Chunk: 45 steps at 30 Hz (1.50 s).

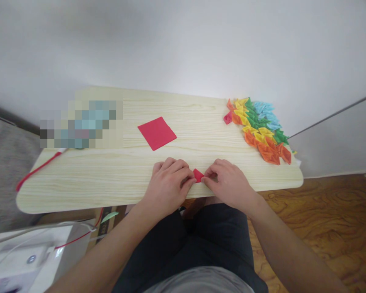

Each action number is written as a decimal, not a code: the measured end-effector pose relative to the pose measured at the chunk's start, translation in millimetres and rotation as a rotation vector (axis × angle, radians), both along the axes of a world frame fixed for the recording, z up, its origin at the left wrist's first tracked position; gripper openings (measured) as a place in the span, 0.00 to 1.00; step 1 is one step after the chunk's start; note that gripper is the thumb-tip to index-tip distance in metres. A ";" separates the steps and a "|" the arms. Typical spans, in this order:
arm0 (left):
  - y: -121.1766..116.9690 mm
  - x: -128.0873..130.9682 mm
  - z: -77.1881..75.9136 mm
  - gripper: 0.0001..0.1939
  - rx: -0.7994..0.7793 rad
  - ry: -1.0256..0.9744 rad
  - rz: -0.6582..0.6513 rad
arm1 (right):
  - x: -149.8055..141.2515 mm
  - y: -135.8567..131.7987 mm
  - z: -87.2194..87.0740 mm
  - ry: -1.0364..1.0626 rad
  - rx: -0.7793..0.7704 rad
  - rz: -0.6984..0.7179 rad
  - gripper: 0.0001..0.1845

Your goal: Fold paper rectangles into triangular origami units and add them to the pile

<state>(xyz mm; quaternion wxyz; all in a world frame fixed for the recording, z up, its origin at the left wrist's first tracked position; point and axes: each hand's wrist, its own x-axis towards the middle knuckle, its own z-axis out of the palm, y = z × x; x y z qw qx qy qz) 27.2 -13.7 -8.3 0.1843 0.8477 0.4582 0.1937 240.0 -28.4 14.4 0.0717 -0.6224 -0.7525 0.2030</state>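
A small folded piece of red paper (pixel 198 175) lies close to the table's front edge, between my two hands. The fingertips of my left hand (pixel 170 179) pinch its left side. On its right side, the thumb and forefinger of my right hand (pixel 228 179) close on a corner. Part of the paper is covered by my fingers. Beyond my left hand, a stack or sheet of square red paper (pixel 157 133) rests flat, turned like a diamond.
Several folded paper pieces (pixel 259 130) in orange, yellow, green and blue cover the table's right end. A pixelated area hides an object at the left, where a red cable (pixel 38 171) runs off the pale wooden table (pixel 79 183). A white wall rises behind.
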 end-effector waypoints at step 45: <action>-6.9 -23.3 -4.0 0.13 0.072 -0.047 -0.020 | -30.0 -77.1 -33.4 0.067 0.459 -0.136 0.15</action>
